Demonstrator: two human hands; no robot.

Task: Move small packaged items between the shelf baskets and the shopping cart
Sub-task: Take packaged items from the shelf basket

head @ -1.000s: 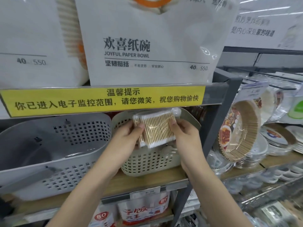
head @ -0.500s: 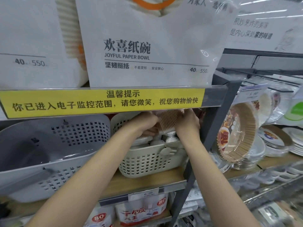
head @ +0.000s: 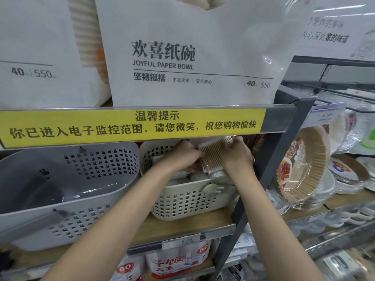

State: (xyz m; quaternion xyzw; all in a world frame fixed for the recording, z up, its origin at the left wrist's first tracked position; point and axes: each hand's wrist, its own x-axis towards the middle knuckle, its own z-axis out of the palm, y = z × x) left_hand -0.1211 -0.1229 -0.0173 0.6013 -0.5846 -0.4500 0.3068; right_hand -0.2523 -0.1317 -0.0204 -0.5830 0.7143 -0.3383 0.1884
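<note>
Two hands [head: 183, 157] [head: 236, 154] grip a swab pack [head: 213, 156] above the shelf's [head: 182, 224] basket [head: 182, 201].

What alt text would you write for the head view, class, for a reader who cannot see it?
Two hands, left hand and right hand, hold a clear pack of cotton swabs over a beige perforated basket on a wooden shelf, beneath a yellow notice strip. A grey basket sits left.

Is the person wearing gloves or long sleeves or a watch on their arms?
No. Both forearms are bare as far as the picture shows, with no sleeves in view. The left hand and the right hand have no gloves, and no watch, bracelet or ring shows on the wrists or the fingers that can be seen.
</note>
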